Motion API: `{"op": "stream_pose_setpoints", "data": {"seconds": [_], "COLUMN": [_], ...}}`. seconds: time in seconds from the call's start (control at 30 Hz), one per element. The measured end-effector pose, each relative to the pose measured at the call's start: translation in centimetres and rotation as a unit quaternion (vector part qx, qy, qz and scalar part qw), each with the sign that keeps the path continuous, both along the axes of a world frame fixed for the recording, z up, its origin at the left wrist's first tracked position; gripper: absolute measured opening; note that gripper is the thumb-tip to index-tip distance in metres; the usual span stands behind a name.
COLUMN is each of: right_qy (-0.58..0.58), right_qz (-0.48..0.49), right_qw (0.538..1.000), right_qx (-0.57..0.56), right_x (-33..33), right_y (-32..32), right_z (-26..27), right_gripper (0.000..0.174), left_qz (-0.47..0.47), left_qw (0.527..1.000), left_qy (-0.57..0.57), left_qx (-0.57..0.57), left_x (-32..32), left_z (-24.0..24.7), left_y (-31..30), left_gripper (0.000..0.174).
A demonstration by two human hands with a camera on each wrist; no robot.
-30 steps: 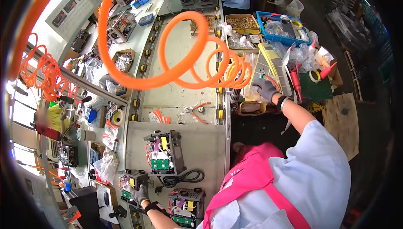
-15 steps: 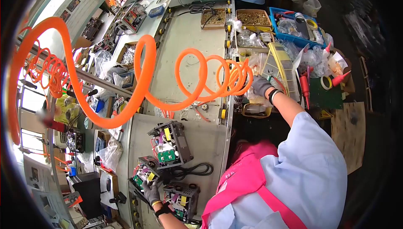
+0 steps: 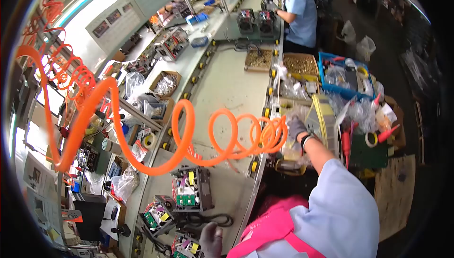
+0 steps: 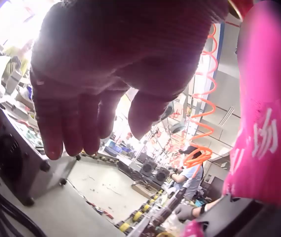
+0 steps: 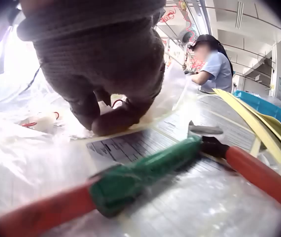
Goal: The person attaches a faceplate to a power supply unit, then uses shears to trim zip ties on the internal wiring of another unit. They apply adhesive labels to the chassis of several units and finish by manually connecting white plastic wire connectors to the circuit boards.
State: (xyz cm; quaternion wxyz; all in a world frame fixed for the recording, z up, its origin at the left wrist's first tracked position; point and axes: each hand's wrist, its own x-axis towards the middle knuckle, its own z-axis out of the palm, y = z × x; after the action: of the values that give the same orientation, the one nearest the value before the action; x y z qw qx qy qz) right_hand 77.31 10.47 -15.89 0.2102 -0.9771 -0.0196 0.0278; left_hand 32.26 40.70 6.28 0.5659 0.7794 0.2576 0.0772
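Note:
My gloved left hand [image 3: 211,240] is held near the apron, beside the open-cased electrical units, and grips nothing. In the left wrist view its fingers [image 4: 88,126] hang loosely. One unit with green boards [image 3: 191,189] stands ahead of it, another [image 3: 157,215] sits tilted at the left, and a third [image 3: 187,247] lies closest to me. A black cord [image 3: 217,220] runs beside them. My gloved right hand [image 5: 101,74] reaches down to a clear plastic bag [image 5: 12,153], fingers curled and thumb close to them. I cannot tell whether they pinch anything. A tool with red and green handles [image 5: 140,173] lies before it.
An orange coiled hose [image 3: 182,135] hangs across the view. To the right are a blue bin [image 3: 347,92], yellow-edged sheets [image 3: 323,116] and red bottles [image 3: 346,146]. Trays of small parts [image 3: 300,64] stand farther up. Another person [image 3: 300,14] works at the far end.
My left hand has let go of the small unit and drawn back toward my body. That unit was shifted right, beside the others. The right hand stays at the bag; the head view has tilted up.

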Motion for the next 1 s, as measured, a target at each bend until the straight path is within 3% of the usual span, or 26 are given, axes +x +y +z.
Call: {"op": "stream_pose_setpoints", "data": {"seconds": [0.03, 0.1, 0.23, 0.27, 0.37, 0.4, 0.53, 0.63, 0.67, 0.77, 0.8, 0.9, 1.0], "right_qy": [0.033, 0.044, 0.075, 0.098, 0.081, 0.013, -0.027, -0.109, -0.057, 0.044, 0.052, 0.032, -0.016], "right_qz": [-0.098, 0.069, 0.082, 0.115, 0.125, 0.141, 0.144, 0.060, -0.046, -0.183, -0.166, -0.090, -0.008], "right_qw": [0.993, 0.986, 0.982, 0.964, 0.979, 0.987, 0.981, 0.964, 0.938, 0.844, 0.874, 0.892, 0.913], "right_qx": [0.063, -0.147, -0.155, -0.218, -0.140, -0.077, 0.129, 0.237, 0.338, 0.502, 0.453, 0.442, 0.407], "right_x": [-0.6, -0.5, 0.9, -0.6, -4.0, -3.7, -2.9, -3.1, -3.0, -3.0, -2.9, -3.1, -6.3], "right_y": [1.1, 1.3, 0.8, 1.5, 1.5, 0.7, -2.0, -2.4, -2.0, -2.5, -2.7, -2.9, -2.2], "right_z": [1.7, 1.2, -1.7, 1.7, 7.9, 5.8, 2.9, 2.3, 2.0, 1.6, 1.1, -1.3, 2.9], "right_gripper": [0.025, 0.026, 0.027, 0.028, 0.026, 0.022, 0.021, 0.020, 0.017, 0.014, 0.015, 0.017, 0.021], "left_qz": [-0.017, -0.021, -0.060, -0.065, -0.080, -0.083, -0.085, -0.106, -0.114, -0.134, -0.140, -0.150, -0.136], "left_qw": [0.998, 0.998, 0.995, 0.995, 0.995, 0.995, 0.996, 0.994, 0.993, 0.989, 0.988, 0.985, 0.971], "left_qy": [0.028, -0.017, 0.043, 0.053, 0.063, 0.054, 0.020, 0.009, 0.010, 0.011, 0.008, -0.022, -0.035], "left_qx": [0.059, 0.061, 0.063, 0.046, 0.016, 0.022, -0.001, -0.031, -0.039, -0.061, -0.065, -0.084, -0.194], "left_x": [0.6, 1.0, 0.4, 0.3, 0.2, 0.2, 0.3, 0.5, 0.7, 1.0, 1.0, 0.7, 1.3], "left_z": [0.7, -0.8, -3.2, -3.6, -4.1, -4.0, -4.1, -3.5, -3.0, -1.5, -1.3, -1.6, -3.3], "left_y": [-0.9, -2.1, -3.2, -3.4, -3.6, -3.5, -3.6, -3.5, -3.4, -3.4, -3.3, -2.9, -1.5], "left_gripper": [0.026, 0.025, 0.030, 0.030, 0.031, 0.031, 0.030, 0.028, 0.028, 0.027, 0.026, 0.025, 0.029]}}
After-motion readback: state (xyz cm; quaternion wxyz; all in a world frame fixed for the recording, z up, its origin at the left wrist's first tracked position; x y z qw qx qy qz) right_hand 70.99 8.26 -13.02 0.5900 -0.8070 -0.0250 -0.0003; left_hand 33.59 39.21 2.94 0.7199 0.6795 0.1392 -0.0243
